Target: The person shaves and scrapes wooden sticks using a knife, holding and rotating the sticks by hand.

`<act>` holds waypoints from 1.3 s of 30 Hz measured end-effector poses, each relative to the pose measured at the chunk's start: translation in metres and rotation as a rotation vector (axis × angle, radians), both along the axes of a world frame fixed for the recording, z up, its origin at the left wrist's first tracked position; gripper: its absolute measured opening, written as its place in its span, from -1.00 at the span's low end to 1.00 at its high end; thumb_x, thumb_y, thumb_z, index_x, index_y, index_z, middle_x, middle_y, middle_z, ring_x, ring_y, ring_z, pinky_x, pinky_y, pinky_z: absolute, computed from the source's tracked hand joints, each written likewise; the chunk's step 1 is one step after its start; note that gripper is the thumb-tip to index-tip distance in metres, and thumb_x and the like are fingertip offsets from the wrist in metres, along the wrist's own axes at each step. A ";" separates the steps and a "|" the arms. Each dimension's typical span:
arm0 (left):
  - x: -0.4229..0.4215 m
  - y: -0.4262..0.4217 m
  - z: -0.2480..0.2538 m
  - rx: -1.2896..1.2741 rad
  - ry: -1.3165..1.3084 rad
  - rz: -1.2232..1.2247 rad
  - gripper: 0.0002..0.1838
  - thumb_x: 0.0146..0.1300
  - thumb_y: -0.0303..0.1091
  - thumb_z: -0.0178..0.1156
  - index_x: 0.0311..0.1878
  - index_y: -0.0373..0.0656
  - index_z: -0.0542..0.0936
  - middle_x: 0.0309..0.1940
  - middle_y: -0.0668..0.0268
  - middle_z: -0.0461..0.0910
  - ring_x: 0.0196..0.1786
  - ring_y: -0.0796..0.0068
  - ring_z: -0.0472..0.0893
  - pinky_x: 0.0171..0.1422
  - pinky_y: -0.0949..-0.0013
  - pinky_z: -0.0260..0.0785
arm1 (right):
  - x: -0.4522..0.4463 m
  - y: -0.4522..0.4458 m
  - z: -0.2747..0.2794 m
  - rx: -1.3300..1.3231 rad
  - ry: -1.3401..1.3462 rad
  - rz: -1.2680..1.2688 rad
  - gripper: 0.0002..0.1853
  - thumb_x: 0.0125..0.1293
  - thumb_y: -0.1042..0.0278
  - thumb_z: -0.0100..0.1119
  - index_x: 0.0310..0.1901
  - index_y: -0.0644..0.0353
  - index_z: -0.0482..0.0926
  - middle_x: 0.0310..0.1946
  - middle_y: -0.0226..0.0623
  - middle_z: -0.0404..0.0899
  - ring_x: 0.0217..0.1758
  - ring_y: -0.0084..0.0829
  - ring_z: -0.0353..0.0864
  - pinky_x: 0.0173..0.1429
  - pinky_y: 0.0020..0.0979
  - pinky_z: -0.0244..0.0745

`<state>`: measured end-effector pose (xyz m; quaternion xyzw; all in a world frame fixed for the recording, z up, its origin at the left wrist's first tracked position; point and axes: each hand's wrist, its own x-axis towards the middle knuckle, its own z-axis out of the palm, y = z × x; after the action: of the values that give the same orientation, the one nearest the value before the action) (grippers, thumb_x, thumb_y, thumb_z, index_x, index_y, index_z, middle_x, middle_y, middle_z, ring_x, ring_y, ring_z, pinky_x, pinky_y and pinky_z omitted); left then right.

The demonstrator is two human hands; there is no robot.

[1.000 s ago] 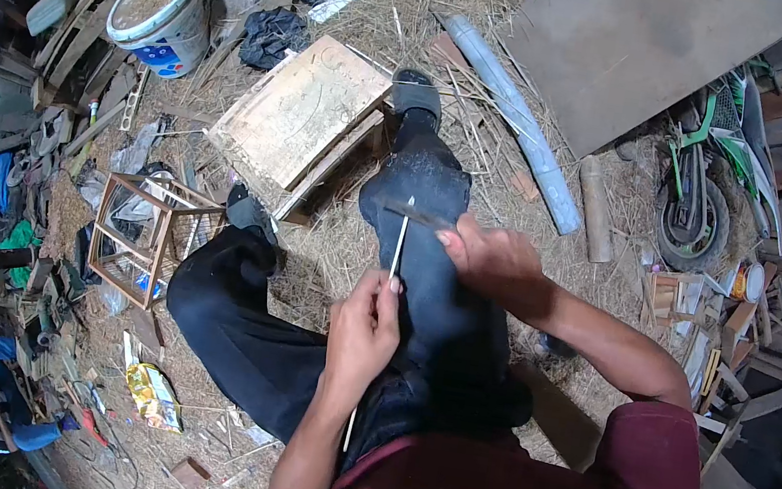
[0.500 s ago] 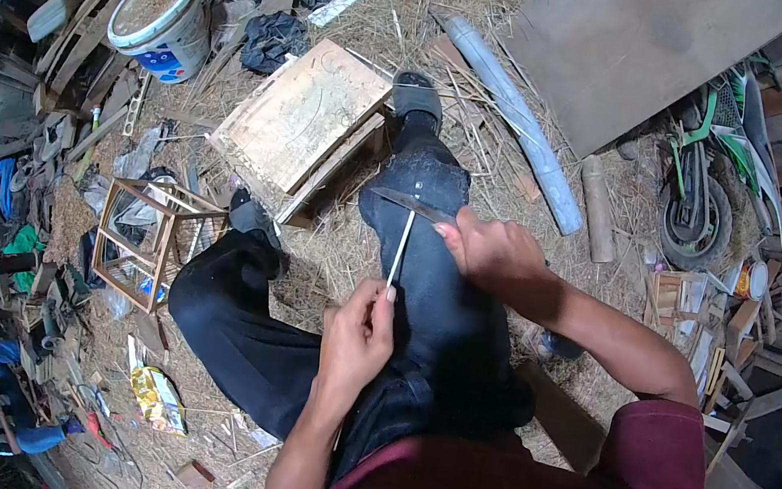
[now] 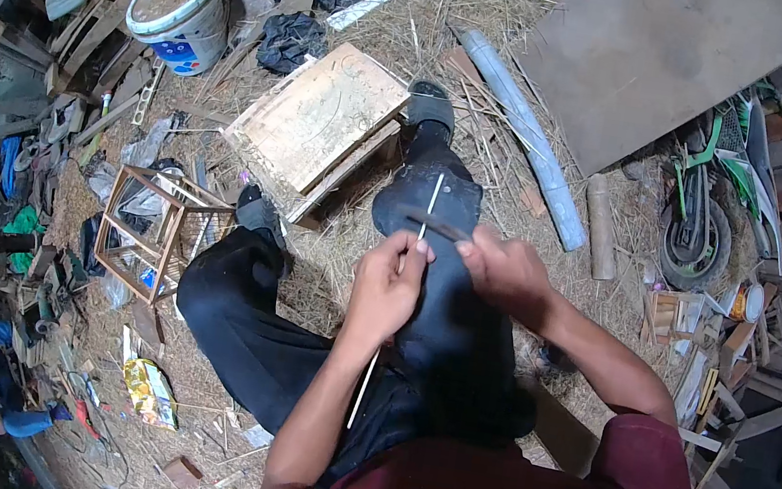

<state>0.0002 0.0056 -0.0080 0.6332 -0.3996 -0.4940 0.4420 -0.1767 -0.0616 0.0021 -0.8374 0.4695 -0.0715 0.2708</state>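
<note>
A thin pale stick (image 3: 364,394) passes through the closed fingers of my left hand (image 3: 382,289). Its far end rises over my right knee and its near end points back toward my lap. My right hand (image 3: 507,277) is closed around a knife (image 3: 438,224), whose blade is slightly blurred. The blade lies across the stick just beyond my left fingertips, above the dark trouser leg (image 3: 438,302). Most of the knife's handle is hidden inside my right fist.
A wooden box (image 3: 319,117) stands by my right foot, and a small wooden-framed cage (image 3: 165,231) by my left. A white bucket (image 3: 179,16), a grey roll (image 3: 528,139), a large board (image 3: 654,71) and a green bike (image 3: 706,201) surround me on straw-covered ground.
My left hand has moved forward along the stick, so its near end now shows behind the hand. The knife has come closer to my left fingers, and the view has shifted slightly.
</note>
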 end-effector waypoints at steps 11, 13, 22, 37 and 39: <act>0.000 -0.008 -0.006 -0.011 -0.018 0.014 -0.79 0.41 -0.41 0.03 -0.30 -0.29 0.58 -0.70 0.42 0.39 -0.62 0.74 0.28 -0.55 0.46 0.05 | 0.003 0.009 -0.015 -0.711 0.225 0.111 -0.60 0.41 -0.10 0.00 -0.35 0.09 0.46 -0.74 -0.12 0.46 -0.68 -0.12 0.55 -0.53 -0.09 0.44; -0.002 0.003 -0.003 0.014 0.069 0.009 -0.78 0.44 -0.36 0.02 -0.29 -0.25 0.56 -0.71 0.52 0.32 -0.64 0.80 0.22 -0.58 0.51 -0.03 | 0.003 0.006 -0.023 -0.767 0.224 0.059 -0.62 0.41 -0.08 0.01 -0.38 0.05 0.46 -0.79 -0.20 0.39 -0.74 -0.20 0.47 -0.59 -0.14 0.40; -0.008 0.031 -0.004 0.019 0.218 -0.030 -0.71 0.51 -0.21 -0.02 -0.29 -0.17 0.52 -0.68 0.60 0.29 -0.66 0.83 0.21 -0.59 0.58 -0.05 | -0.006 0.000 -0.007 -0.342 0.131 0.086 -0.57 0.46 -0.06 -0.08 -0.42 0.11 0.41 -0.79 -0.20 0.46 -0.72 -0.17 0.56 -0.63 -0.19 0.43; -0.016 0.047 0.003 0.091 0.059 -0.059 -0.73 0.49 -0.34 -0.06 -0.28 -0.23 0.56 -0.72 0.53 0.21 -0.63 0.78 0.18 -0.56 0.47 -0.02 | -0.008 -0.002 -0.026 -0.512 0.199 -0.004 -0.59 0.39 -0.11 0.03 -0.53 -0.05 0.43 -0.85 -0.38 0.36 -0.80 -0.31 0.47 -0.69 -0.32 0.37; -0.015 0.039 0.001 0.063 0.082 -0.057 -0.71 0.51 -0.31 -0.09 -0.27 -0.23 0.56 -0.71 0.56 0.23 -0.62 0.80 0.18 -0.55 0.49 -0.03 | -0.008 0.000 -0.026 -0.481 0.143 0.021 -0.59 0.40 -0.11 0.02 -0.52 -0.04 0.43 -0.84 -0.36 0.37 -0.80 -0.29 0.47 -0.69 -0.30 0.38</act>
<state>-0.0143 0.0443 -0.0074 0.6145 -0.3832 -0.5443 0.4236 -0.1852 -0.0614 -0.0235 -0.8855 0.4481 -0.1190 0.0306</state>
